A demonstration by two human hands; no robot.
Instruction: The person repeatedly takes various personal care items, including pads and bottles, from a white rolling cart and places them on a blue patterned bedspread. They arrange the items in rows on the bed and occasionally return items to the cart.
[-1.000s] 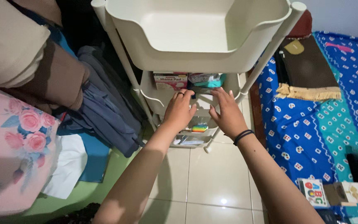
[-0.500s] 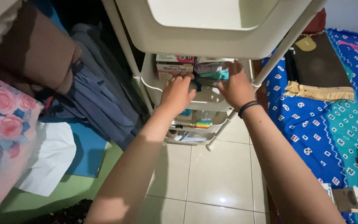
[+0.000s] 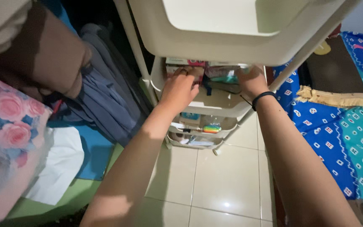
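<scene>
On the far left, a pink cloth with roses [image 3: 5,122] and some grey clothes [image 3: 101,105] are being left alone on the floor. Beside them, a cream cart with shelves [image 3: 215,38] is being reached into. The left hand [image 3: 179,88] is being pushed into the middle shelf [image 3: 215,110], with fingers curled over a pink and white box [image 3: 181,63]; a firm hold cannot be told. The right hand [image 3: 252,80] is being pressed against a teal packet [image 3: 227,78], its fingers hidden under the top tray, so its grip cannot be told. Both things are sitting inside the shelf, so nothing is being lifted out yet. A blue patterned mat [image 3: 337,134] is lying on the right.
</scene>
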